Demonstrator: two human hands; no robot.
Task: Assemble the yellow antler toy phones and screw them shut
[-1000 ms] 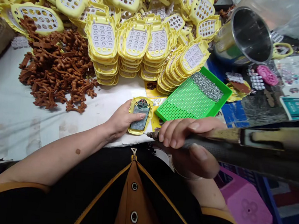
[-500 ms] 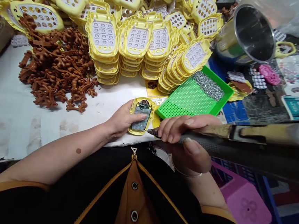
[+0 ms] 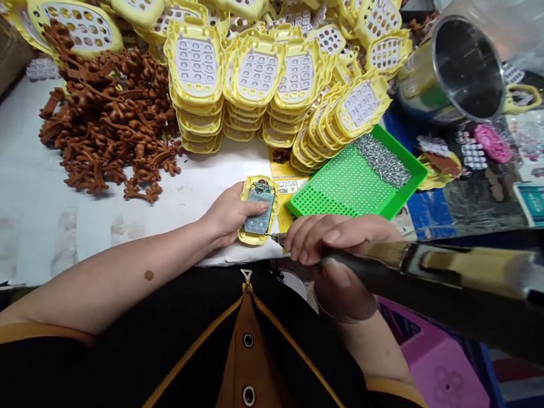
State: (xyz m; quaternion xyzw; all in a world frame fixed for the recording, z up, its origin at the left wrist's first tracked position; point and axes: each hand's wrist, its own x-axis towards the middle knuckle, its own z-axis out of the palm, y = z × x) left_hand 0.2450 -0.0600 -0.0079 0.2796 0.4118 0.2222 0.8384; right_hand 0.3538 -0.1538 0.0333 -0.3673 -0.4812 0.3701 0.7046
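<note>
Head cam: L hand [image 3: 227, 218] grips yellow oval plastic shell [image 3: 251, 239] w/ flat grey-green circuit board [image 3: 257, 218], at near edge of white tabletop [image 3: 202, 182]; R hand [image 3: 331, 234] wraps round long dark cylindrical driver [image 3: 437, 279]. If shell wobbles, metal tip [image 3: 276, 237] could slip & gouge board; vs 1 s ago, tip's at board's corner, not shell's rim.

Driver tip [image 3: 272, 235] farther inward now; by board's [image 3: 255, 223] corner
</note>
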